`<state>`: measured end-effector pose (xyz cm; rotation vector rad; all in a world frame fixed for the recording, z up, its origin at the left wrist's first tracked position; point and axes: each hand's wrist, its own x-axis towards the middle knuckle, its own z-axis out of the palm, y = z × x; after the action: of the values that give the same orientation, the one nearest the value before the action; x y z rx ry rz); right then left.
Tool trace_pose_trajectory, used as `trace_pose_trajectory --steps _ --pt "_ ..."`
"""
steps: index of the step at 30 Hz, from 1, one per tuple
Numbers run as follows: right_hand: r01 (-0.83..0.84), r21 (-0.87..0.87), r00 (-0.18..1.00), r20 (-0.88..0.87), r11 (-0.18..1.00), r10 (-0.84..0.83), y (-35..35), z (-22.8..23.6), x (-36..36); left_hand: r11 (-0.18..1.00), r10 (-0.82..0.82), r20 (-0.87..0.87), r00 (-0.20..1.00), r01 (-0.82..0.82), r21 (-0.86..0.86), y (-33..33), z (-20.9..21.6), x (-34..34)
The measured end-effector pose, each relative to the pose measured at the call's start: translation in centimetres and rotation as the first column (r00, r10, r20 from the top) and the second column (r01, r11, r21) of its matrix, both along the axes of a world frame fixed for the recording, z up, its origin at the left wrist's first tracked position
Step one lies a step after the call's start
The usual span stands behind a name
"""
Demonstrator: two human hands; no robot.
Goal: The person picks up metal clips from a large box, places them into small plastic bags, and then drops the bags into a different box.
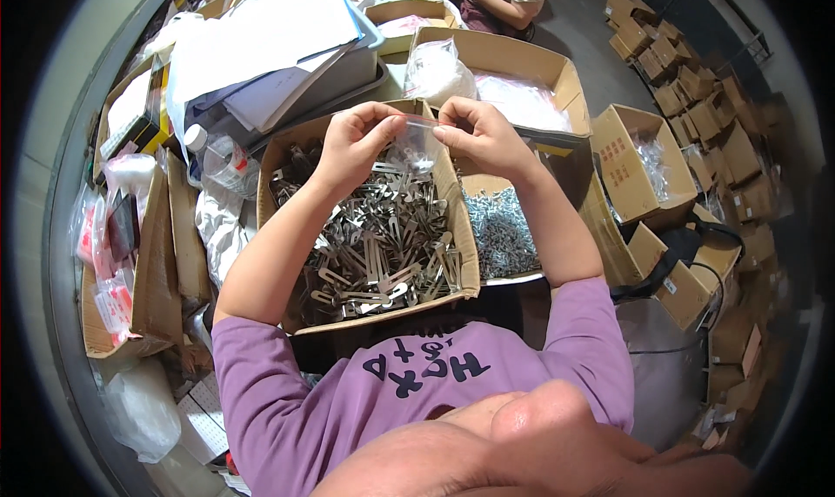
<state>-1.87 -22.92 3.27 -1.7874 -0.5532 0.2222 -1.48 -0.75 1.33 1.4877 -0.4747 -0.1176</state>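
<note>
Both my hands pinch the top edge of a small clear zip bag (416, 153), which hangs between them with a few small pieces inside, too small to name. My left hand (364, 145) grips one top corner between thumb and fingers. On the other corner, my right hand (480, 136) has the same kind of pinch. Below them stands a cardboard box full of flat slotted metal brackets (383, 236). Beside it, under my right forearm, a second box holds a heap of small silvery screws (502, 232).
A grey bin with stacked papers (261, 49) stands far left, near a clear plastic bottle (228, 162). Far right of my hands is a carton of clear bags (522, 101). More cartons (644, 162) line the right side. Another person's arm (496, 1) shows at the top.
</note>
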Motion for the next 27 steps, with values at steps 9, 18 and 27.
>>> trace_pose_trajectory --steps 9,18,27 --pt "0.57 0.257 0.728 0.282 0.78 -0.625 -12.1 4.7 -2.4 0.995 -0.071 -0.07 0.995 0.066 -0.072 -0.1 -0.6 -0.4" --pt "0.908 -0.114 0.386 0.597 0.403 -0.703 -21.2 2.2 2.2 0.986 -0.161 -0.087 0.983 0.157 -0.05 -0.6 -0.5 -0.7" --pt "0.165 -0.919 0.985 0.135 0.359 -0.107 -14.0 -8.0 12.3 0.983 -0.157 -0.116 0.981 0.166 0.077 0.0 -2.1 0.4"
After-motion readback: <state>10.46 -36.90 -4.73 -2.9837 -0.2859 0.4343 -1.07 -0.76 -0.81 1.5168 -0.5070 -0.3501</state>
